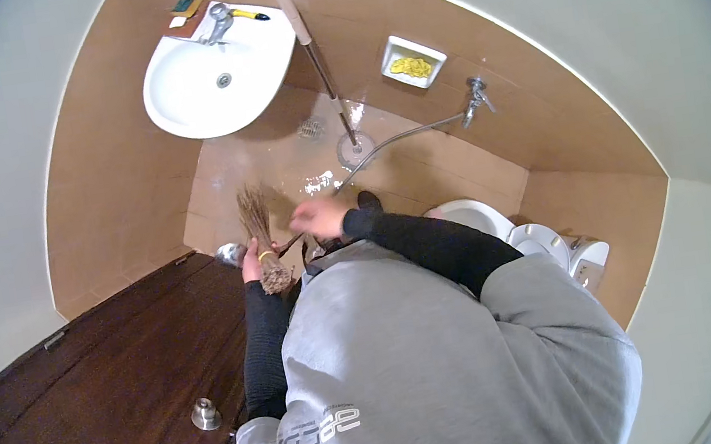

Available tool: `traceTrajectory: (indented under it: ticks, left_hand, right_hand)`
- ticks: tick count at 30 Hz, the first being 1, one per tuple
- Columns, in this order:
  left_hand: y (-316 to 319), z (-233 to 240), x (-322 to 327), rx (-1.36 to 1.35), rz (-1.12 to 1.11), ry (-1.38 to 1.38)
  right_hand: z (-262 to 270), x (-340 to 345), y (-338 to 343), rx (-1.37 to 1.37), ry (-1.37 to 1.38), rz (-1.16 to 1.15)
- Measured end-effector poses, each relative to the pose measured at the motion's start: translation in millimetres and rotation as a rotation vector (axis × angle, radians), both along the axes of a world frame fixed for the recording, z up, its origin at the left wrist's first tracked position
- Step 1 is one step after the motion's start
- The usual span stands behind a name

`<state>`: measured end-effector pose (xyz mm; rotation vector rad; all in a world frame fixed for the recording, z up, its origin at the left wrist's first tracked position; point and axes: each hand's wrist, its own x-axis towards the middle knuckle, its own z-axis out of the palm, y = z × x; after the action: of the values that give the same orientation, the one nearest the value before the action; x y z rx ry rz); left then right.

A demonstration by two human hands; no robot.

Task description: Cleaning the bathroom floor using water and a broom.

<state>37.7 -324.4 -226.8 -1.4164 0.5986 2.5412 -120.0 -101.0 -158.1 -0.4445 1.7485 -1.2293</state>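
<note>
My left hand (252, 262) is closed around a stick broom (255, 219), a bundle of thin brown twigs with a yellow band near its bound end. The twig tips point away from me over the wet floor. Beside the same hand is a silver shower head (231, 254); how it is held is partly hidden. My right hand (319, 219) is blurred, just right of the broom and near a thin metal hose (408, 133) that runs from a wall valve (477, 100). Whether the right fingers grip anything is unclear.
A white washbasin (213, 85) with a faucet (221, 23) is at the upper left. A pole (320, 67) stands on a round floor piece. A wall dish (413, 62) holds yellow material. The toilet (474, 219) is right, a dark wooden door (119, 384) lower left. Water glistens on the tiles.
</note>
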Motion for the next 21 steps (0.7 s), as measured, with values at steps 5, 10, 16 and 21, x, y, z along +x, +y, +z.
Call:
traceTrajectory:
  ticks: [5, 10, 16, 21]
  left_hand:
    - [34.2, 42.3, -45.6, 0.077, 0.202, -0.127]
    - [21.4, 24.7, 24.1, -0.071, 0.44, -0.114]
    - [57.2, 41.5, -7.6, -0.053, 0.408, -0.05]
    - [90.4, 39.7, -45.0, -0.304, 0.348, -0.338]
  right_hand:
    - [-192.4, -123.1, 290.4, 0.284, 0.586, -0.587]
    - [-74.6, -187.6, 320.9, 0.979, 0.558, -0.758]
    - [-90.2, -182.2, 297.4, 0.579, 0.514, -0.538]
    - [31.8, -91.2, 88.5, 0.139, -0.366, 0.011]
